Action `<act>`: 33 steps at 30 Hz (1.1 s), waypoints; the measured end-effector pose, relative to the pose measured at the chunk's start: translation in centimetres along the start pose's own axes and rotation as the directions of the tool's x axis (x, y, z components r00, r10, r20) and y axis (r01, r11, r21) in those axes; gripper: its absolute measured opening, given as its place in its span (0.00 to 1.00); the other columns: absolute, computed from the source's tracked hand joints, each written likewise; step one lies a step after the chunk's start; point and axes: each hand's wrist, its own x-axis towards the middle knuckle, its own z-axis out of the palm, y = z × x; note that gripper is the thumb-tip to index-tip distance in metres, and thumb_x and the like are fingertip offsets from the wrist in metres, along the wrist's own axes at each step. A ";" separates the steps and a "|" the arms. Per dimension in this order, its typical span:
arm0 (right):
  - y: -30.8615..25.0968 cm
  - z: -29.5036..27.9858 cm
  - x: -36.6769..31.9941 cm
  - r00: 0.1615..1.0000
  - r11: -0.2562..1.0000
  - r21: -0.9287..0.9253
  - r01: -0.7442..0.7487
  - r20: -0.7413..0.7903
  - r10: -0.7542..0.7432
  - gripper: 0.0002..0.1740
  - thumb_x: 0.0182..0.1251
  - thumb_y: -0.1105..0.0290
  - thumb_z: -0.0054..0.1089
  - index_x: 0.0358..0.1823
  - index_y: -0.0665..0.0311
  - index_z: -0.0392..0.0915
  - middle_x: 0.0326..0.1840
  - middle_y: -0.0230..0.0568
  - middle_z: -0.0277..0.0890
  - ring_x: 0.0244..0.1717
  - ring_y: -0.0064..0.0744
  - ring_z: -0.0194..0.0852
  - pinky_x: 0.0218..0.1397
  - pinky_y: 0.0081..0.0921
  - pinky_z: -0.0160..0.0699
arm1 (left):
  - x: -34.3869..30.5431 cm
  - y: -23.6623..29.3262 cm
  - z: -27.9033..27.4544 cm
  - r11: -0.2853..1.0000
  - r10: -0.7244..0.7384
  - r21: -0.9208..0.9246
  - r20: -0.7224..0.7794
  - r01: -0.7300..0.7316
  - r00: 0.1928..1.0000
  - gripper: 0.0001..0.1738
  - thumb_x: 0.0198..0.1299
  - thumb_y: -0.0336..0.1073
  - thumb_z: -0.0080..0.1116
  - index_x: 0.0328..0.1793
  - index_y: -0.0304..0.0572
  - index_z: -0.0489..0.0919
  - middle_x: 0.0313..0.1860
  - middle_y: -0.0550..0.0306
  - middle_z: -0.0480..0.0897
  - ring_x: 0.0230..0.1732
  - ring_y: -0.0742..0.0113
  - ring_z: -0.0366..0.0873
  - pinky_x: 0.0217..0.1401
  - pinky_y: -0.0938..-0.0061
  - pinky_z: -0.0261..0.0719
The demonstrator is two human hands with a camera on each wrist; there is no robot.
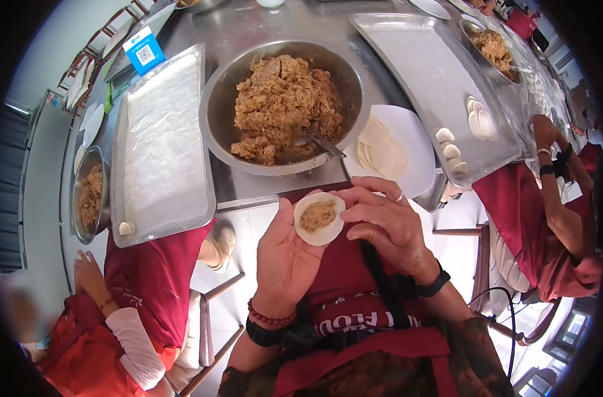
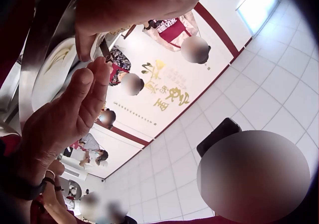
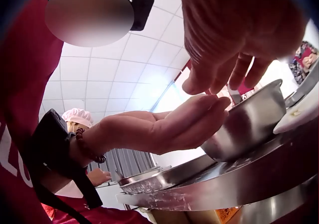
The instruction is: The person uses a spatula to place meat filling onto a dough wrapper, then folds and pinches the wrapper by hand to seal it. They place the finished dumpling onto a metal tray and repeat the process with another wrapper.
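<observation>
Your left hand (image 1: 281, 258) is palm up, fingers close together and slightly cupped under a round, pale dough wrapper (image 1: 303, 231) topped with an oval mound of brown, shredded-looking filling (image 1: 318, 216). Wrapper lies flat and unfolded, just off the front edge of the steel tabletop (image 1: 248, 188), nearest your big bowl. Your right hand (image 1: 391, 228) is loosely spread, fingers slightly bent, at the wrapper's right side; can't tell whether a fingertip touches the rim.

The large, round stainless-steel bowl (image 1: 217, 142) sits by the tabletop's front edge, holding a heap of the same-looking filling, with a metal utensil (image 1: 328, 146) leaning over its near-right rim. Right of it: a white plate (image 1: 417, 149) bearing overlapping round, pale wrappers (image 1: 389, 159).

Left of the bowl, a rectangular metal tray (image 1: 166, 126) dusted white has small pale dough pieces (image 1: 127, 228) at its near-left corner. On the right, a second rectangular metal tray (image 1: 434, 73) carries a short row of white dough pieces (image 1: 452, 151) at its near-left corner and an overlapping group of flatter ones (image 1: 481, 122) by its right edge.
</observation>
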 end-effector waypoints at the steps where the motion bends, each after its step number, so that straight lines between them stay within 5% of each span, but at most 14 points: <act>1: -0.1 0.1 -0.1 1.000 1.000 0.009 0.019 -0.010 -0.019 0.15 0.56 0.68 0.71 0.47 0.55 0.83 0.60 0.34 0.81 0.67 0.45 0.71 0.67 0.38 0.71 | 0.0 -0.1 -0.2 1.000 -0.014 -0.004 0.016 0.014 1.000 0.29 0.80 0.48 0.34 0.68 0.27 0.66 0.65 0.41 0.75 0.68 0.53 0.73 0.74 0.58 0.72; 8: 0.0 -0.1 -0.2 1.000 0.996 0.093 0.008 0.003 -0.008 0.12 0.55 0.70 0.71 0.42 0.57 0.84 0.61 0.35 0.81 0.67 0.44 0.71 0.66 0.37 0.72 | -0.4 -1.4 0.9 0.991 0.020 0.135 -0.007 -0.019 1.000 0.27 0.80 0.46 0.36 0.68 0.27 0.67 0.67 0.43 0.74 0.67 0.55 0.74 0.72 0.58 0.73; 11: 0.0 -0.2 -0.5 0.999 0.987 0.159 -0.034 0.003 0.034 0.11 0.55 0.70 0.71 0.41 0.57 0.85 0.61 0.35 0.80 0.67 0.44 0.70 0.66 0.37 0.72 | -0.7 -2.0 1.3 0.916 0.049 0.396 0.045 -0.063 0.998 0.25 0.79 0.44 0.40 0.68 0.28 0.68 0.67 0.43 0.74 0.68 0.55 0.74 0.73 0.58 0.72; 14: 0.1 -0.6 -0.9 0.999 0.972 0.233 -0.028 -0.013 0.032 0.11 0.55 0.70 0.71 0.42 0.57 0.85 0.62 0.35 0.80 0.67 0.44 0.70 0.66 0.37 0.71 | -0.8 -2.0 1.3 0.959 0.035 0.280 0.047 -0.046 0.998 0.26 0.77 0.41 0.47 0.71 0.28 0.66 0.66 0.46 0.75 0.67 0.59 0.74 0.72 0.63 0.72; 23: 0.5 -1.0 -1.1 0.999 0.980 0.198 0.036 -0.010 -0.034 0.10 0.56 0.69 0.71 0.41 0.57 0.85 0.63 0.37 0.80 0.67 0.44 0.70 0.66 0.36 0.72 | -0.3 -2.2 0.8 0.983 -0.018 0.184 0.092 0.001 0.996 0.25 0.78 0.44 0.42 0.69 0.29 0.66 0.67 0.44 0.75 0.68 0.54 0.73 0.72 0.58 0.74; 29: -0.2 -0.8 -1.2 0.992 0.951 0.291 -0.103 -0.037 0.119 0.08 0.59 0.72 0.69 0.40 0.57 0.84 0.60 0.36 0.81 0.64 0.40 0.73 0.64 0.33 0.74 | -0.6 -3.5 1.6 0.794 0.079 0.589 0.149 -0.153 0.986 0.30 0.70 0.37 0.59 0.72 0.28 0.64 0.65 0.49 0.75 0.66 0.60 0.75 0.68 0.65 0.78; 33: -0.5 -0.4 -1.0 0.975 0.913 0.375 -0.162 -0.080 0.206 0.07 0.61 0.75 0.67 0.41 0.59 0.85 0.57 0.37 0.82 0.60 0.37 0.76 0.61 0.31 0.76 | -0.6 -4.1 1.4 0.727 0.099 0.669 0.121 -0.155 0.988 0.34 0.67 0.35 0.64 0.73 0.28 0.64 0.63 0.51 0.77 0.62 0.64 0.77 0.65 0.68 0.79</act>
